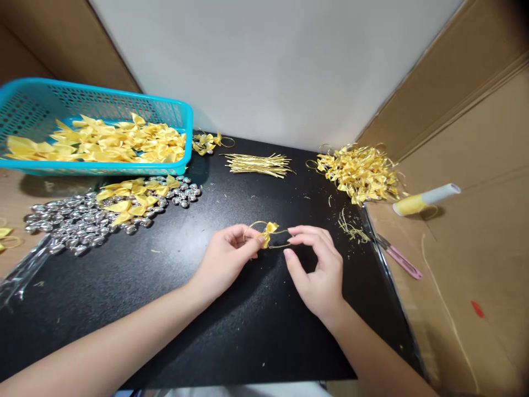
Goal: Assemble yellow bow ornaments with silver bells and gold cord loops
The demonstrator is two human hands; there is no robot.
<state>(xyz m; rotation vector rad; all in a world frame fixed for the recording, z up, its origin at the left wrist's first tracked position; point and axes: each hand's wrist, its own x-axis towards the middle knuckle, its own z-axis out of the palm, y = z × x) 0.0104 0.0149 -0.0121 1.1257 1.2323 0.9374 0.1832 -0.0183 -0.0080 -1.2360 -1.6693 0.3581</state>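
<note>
My left hand (231, 251) pinches a small yellow ribbon bow (269, 231) between thumb and fingers, above the middle of the black table. A thin gold cord (257, 225) loops out of the bow on the left, and its two loose ends reach right. At those ends is my right hand (316, 264), its thumb spread away from its fingers. The fingertips are close to the cord ends; whether they touch them I cannot tell.
A blue basket (188, 132) of yellow bows stands back left. Before it lie silver beads (82, 220) with several bows (136, 207) on top. Cut gold cords (260, 164) lie at the back. Corded bows (359, 171), cord scraps (351, 229) and a pink-handled cutter (403, 262) are right.
</note>
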